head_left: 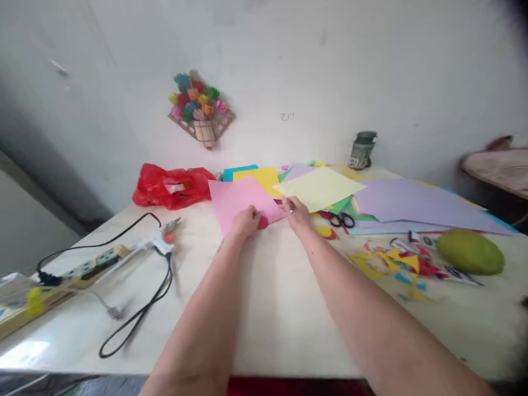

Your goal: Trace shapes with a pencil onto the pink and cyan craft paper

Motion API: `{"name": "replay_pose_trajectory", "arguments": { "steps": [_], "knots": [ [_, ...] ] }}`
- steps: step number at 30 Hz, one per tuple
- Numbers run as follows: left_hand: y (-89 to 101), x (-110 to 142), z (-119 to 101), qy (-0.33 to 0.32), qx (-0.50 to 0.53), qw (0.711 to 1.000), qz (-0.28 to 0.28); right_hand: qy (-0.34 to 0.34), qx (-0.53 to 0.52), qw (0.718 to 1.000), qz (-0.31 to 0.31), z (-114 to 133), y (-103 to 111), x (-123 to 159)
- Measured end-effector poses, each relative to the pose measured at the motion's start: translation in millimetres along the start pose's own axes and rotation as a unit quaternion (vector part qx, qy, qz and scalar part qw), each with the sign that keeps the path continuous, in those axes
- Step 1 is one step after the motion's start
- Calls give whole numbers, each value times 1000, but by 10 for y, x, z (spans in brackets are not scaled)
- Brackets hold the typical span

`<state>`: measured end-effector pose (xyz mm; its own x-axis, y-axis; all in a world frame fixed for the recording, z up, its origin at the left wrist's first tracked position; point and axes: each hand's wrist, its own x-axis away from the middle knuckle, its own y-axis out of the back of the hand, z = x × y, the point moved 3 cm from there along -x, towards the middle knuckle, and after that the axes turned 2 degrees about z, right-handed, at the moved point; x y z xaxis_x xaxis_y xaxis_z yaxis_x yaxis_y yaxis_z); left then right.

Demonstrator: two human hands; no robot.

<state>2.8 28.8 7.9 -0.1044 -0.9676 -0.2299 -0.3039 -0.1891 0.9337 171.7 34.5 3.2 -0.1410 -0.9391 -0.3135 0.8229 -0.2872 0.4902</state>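
Observation:
A pink sheet of paper lies slanted on the table in front of me. My left hand rests on its near edge, fingers curled and pressed together at a small red paper circle. Just to the right, my right hand is closed around a thin pen, whose dark end shows above the fingers; most of it is hidden. Behind the right hand lies a pale yellow sheet. Black-handled scissors and yellow and red paper pieces are right of that hand.
On the left are a glue gun with a looped black cord and a power strip. A red plastic bag sits at the back. Purple sheets, paper scraps, a green oval object and a jar occupy the right.

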Motion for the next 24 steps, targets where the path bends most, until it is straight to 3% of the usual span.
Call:
{"name": "replay_pose_trajectory", "arguments": {
  "steps": [8, 12, 18, 24],
  "knots": [
    [82, 17, 36, 13, -34, 999, -40, -38, 64, 997, 24, -23, 21, 4],
    [93, 12, 119, 31, 25, 997, -66, -30, 103, 994, 29, -32, 7, 2],
    [10, 3, 304, 88, 159, 980, -76, -20, 56, 995, 76, -6, -18, 14],
    [62, -29, 493, 115, 101, 986, -67, -16, 93, 993, 74, 81, -21, 56]
  ]
}}
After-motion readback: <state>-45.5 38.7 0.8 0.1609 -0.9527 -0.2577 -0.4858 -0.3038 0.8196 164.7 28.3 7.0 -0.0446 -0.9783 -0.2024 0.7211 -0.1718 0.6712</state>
